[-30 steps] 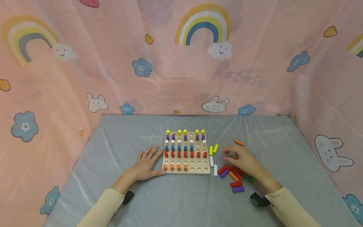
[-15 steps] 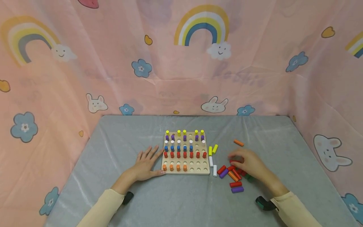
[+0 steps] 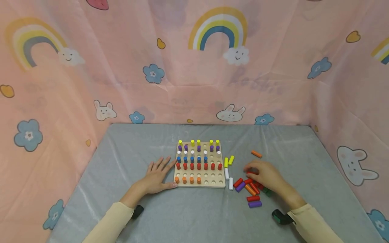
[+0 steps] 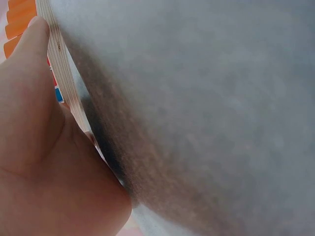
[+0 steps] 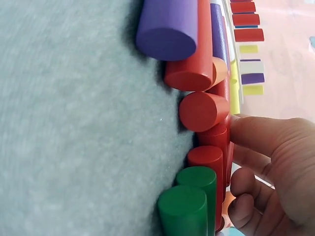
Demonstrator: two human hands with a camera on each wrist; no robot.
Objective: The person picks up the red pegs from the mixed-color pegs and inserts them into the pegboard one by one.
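A wooden pegboard (image 3: 209, 185) with rows of yellow, purple, white, blue, red and orange pegs lies at the middle of the table. My left hand (image 3: 158, 177) rests flat at its left side, fingers spread; index fingertip and thumb touch the edge. In the left wrist view the thumb lies against the board's layered side (image 4: 64, 64). My right hand (image 3: 265, 173) reaches over loose pegs at the right, thumb and forefinger pinching a red peg (image 3: 250, 172). Below it lie red, orange, purple and green pegs (image 5: 183, 211). The right wrist view partly hides the pinched peg behind others.
Two yellow pegs (image 3: 231, 160) and two white pegs (image 3: 231, 183) lie beside the board's right edge. Farther back is a lone orange peg (image 3: 256, 154). Grey cloth covers the table (image 3: 146, 138); a pink printed curtain (image 3: 182, 98) stands behind and at both sides.
My right hand has shifted slightly right and down, away from the yellow pegs, onto a red peg in the pile. The left hand has stayed at the board's edge.
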